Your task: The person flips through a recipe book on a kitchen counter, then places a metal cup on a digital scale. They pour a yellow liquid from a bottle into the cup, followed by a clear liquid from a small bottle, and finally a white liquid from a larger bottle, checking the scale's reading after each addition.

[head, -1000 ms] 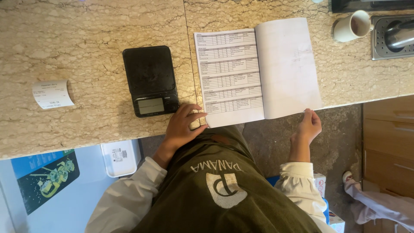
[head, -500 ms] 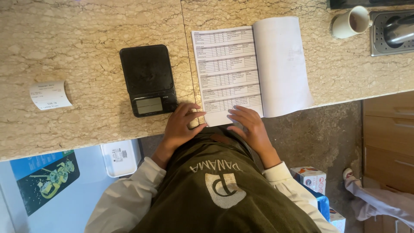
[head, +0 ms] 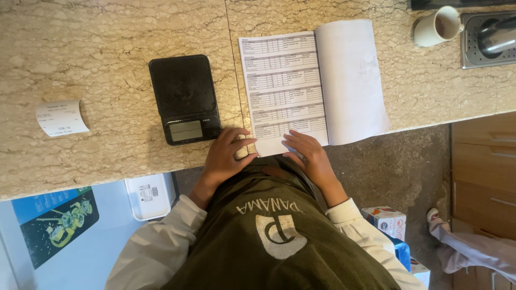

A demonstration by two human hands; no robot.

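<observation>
On stone counter (head: 107, 48): both hands' fingers flat, open, on booklet (head: 301, 86); white receipt (head: 62, 118) far left.

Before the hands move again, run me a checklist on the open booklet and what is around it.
1. Left hand on the counter edge beside the booklet: ok.
2. Right hand resting on the printed page: ok.
3. Booklet lying open and flat: ok, near edge overhangs the counter.
4. Black digital scale clear of the booklet: ok.
5. Scale display reading: cannot tell.
6. White mug clear of the pages: ok.
</observation>
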